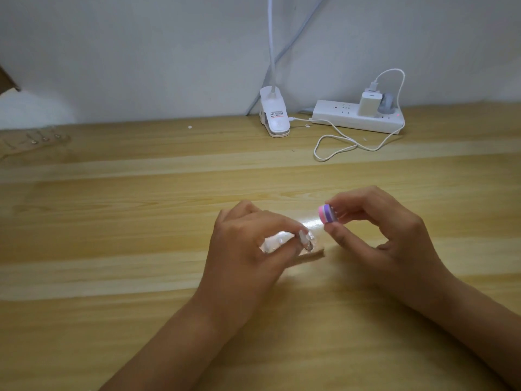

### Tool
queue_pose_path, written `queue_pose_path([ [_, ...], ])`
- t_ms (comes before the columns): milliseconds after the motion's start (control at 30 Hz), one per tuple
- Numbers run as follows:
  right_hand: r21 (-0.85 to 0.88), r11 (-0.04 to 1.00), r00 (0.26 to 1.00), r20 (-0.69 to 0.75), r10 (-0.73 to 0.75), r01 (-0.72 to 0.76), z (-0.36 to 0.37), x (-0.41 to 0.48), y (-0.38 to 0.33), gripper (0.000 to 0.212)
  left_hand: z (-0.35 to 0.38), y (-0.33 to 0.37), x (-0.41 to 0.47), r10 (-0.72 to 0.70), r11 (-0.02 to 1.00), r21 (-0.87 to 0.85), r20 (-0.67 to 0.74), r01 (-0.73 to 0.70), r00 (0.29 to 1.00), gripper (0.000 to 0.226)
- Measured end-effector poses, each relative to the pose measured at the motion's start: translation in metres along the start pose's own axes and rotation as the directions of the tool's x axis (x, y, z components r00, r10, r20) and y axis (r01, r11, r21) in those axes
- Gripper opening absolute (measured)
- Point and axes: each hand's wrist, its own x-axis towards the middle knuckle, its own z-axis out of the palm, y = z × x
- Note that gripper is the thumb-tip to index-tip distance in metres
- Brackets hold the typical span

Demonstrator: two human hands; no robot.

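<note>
pink-and-purple roll (327, 213) pinched in my right grip (389, 235), just above the tabletop (169, 193); left grip (245, 244) pinches a small metal piece (308, 245) left of it. my fingertip hold is slight: the roll could slip and roll away.

Pale wooden table (141, 207), white clip lamp (275, 117) at its far edge, white power strip (338, 115) near it, looped white cable (335, 145), clear packet (310, 251) on brown card mid-table, small metal pieces (45, 138) far left.
</note>
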Motion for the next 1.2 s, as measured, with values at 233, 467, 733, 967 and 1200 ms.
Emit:
queue_pose_path([
  [233,-0.026,0.998,0.999,0.004,-0.049,0.050,0.000,0.001,-0.007,0.018,-0.004,-0.006,0.002,-0.042,0.982,-0.182,0.028,0.046,0.999,0.010],
  [467,-0.054,0.956,0.957,0.048,-0.285,0.288,0.001,-0.006,-0.015,0.020,-0.004,-0.007,0.002,0.108,0.994,-0.011,0.098,-0.108,0.989,0.014],
  [733,-0.103,0.938,0.942,0.084,-0.324,0.332,0.004,-0.005,-0.018,0.024,-0.002,-0.008,0.000,0.172,0.983,0.036,0.135,-0.179,0.976,0.024],
  [967,-0.091,0.949,0.952,0.074,-0.296,0.302,0.002,-0.002,-0.015,0.018,-0.001,-0.008,0.000,0.135,0.991,-0.004,0.124,-0.135,0.983,0.014],
  [1200,-0.082,0.961,0.962,0.082,-0.259,0.266,-0.002,0.001,-0.010,0.019,0.002,-0.009,0.000,0.071,0.995,-0.076,0.117,-0.063,0.991,0.014],
])
